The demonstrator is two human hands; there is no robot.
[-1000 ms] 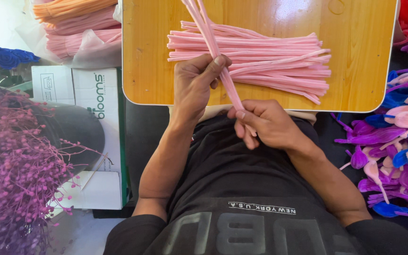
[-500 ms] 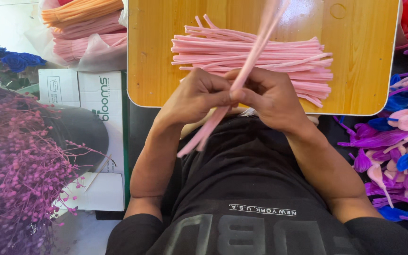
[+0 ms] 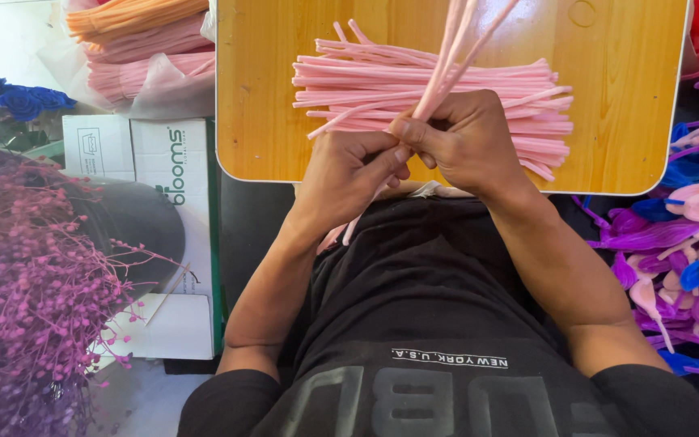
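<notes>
Here, the fingers (image 3: 400,154) of the left hand (image 3: 349,174) pinch a small bunch of pink stems (image 3: 445,77), thin fuzzy wires, right where they meet the fingers of the right hand (image 3: 467,142), which are curled tightly around the same bunch. The two hands touch each other at the near edge of the wooden tabletop (image 3: 260,89), the left one slightly nearer the person's body. From the grip, the held stems fan upward across the tabletop and run out of view at its far side; their lower ends poke out beneath the left hand, over the black shirt (image 3: 430,324).

Behind the hands, a flat pile of loose pink stems (image 3: 366,81) lies crosswise on the tabletop, about in its middle, and the right hand covers part of it. Off the tabletop's left side sits a white cardboard box (image 3: 135,154) with a dark bowl-like thing partly over it. Beyond the box, toward the tabletop's far left corner, bundles of orange and pink stems (image 3: 139,40) lie in clear plastic wrap. Farther left of the box are blue artificial roses (image 3: 18,101) and a spray of tiny magenta dried flowers (image 3: 26,299). Off the tabletop's right side lies a heap of purple, blue and pink petal shapes (image 3: 689,243).
</notes>
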